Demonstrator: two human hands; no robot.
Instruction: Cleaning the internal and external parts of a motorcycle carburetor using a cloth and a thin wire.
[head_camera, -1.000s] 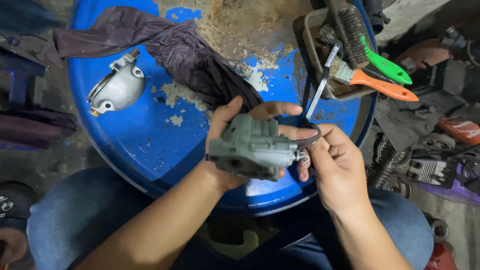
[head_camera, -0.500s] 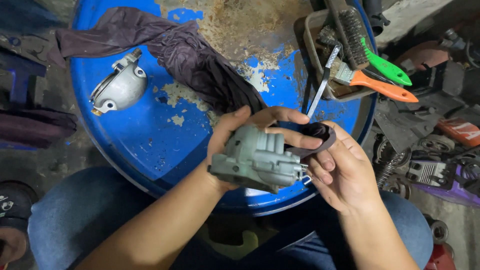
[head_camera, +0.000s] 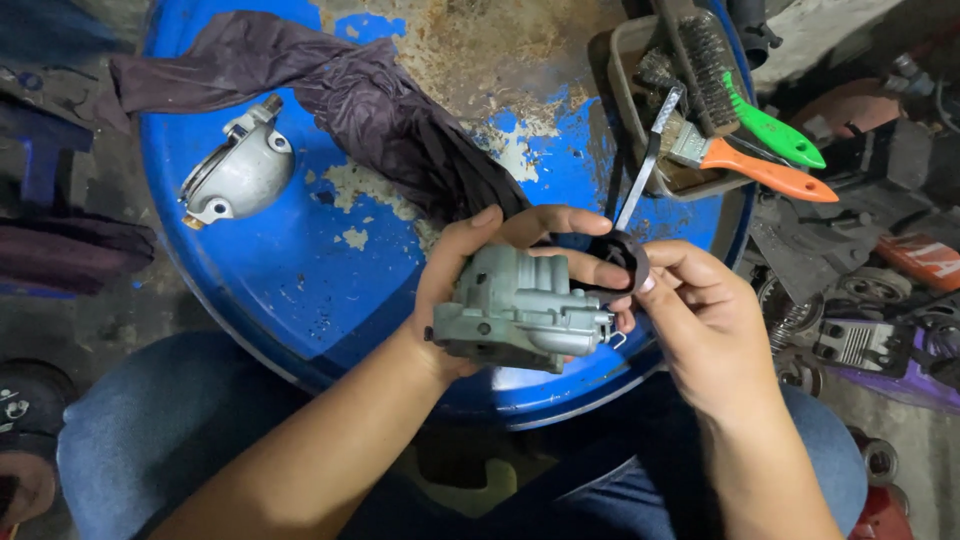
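Note:
My left hand (head_camera: 478, 262) grips a grey cast-metal engine part (head_camera: 520, 312), a carburettor-like body, above the near edge of a blue drum lid (head_camera: 300, 280). My right hand (head_camera: 700, 320) pinches a black rubber ring (head_camera: 622, 255) against the top right of that part. A small wire clip sticks out of the part's right side. A second grey metal cover (head_camera: 238, 172) lies alone on the lid at the left.
A dark cloth (head_camera: 380, 110) is draped across the rusty lid. A tray (head_camera: 628, 60) at the back right holds a wire brush, an orange-handled brush (head_camera: 765, 170), a green-handled brush (head_camera: 775, 135) and a metal strip. Scrap parts litter the floor at right.
The black rubber ring has moved up from the part's right side to its top right corner. My right hand rose with it; my left hand turned the part slightly.

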